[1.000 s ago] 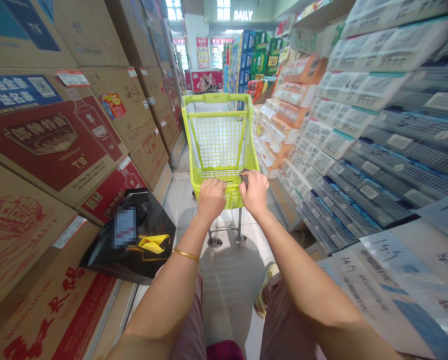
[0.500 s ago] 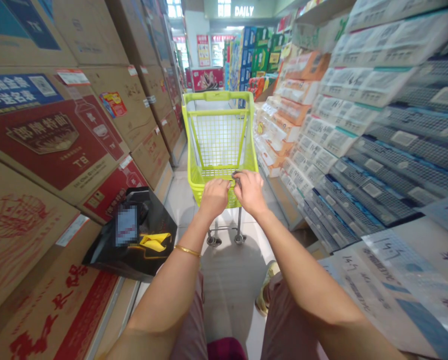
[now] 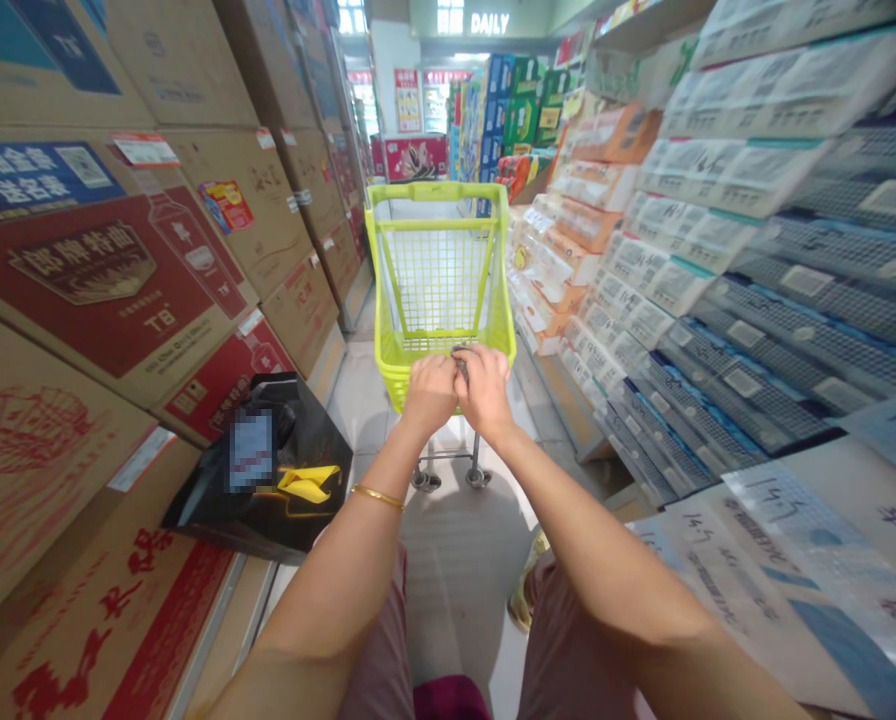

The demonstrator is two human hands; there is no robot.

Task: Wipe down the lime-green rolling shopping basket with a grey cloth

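A lime-green shopping cart (image 3: 437, 190) stands straight ahead of me, its basket facing up and no goods showing in it. My left hand (image 3: 431, 388) is closed at the near end of the cart, its fingers curled over the handle. Right beside it, my right hand (image 3: 487, 388) is closed around a small dark object (image 3: 460, 358) at the thumb side. What that object is I cannot make out. The two hands touch or nearly touch, and they cover most of the handle. A gold bracelet (image 3: 378, 495) circles my left wrist.
Stacked cardboard cartons (image 3: 80, 270) line the left side. A black bag (image 3: 268, 520) with a yellow ribbon leans there. On the right rise stacks of wrapped packs (image 3: 748, 340) and orange packs (image 3: 583, 230). The tiled aisle floor (image 3: 455, 570) runs forward between them.
My right hand has slid left along the handle, bringing the small dark object up against my left hand. The left hand and the cart have hardly moved.
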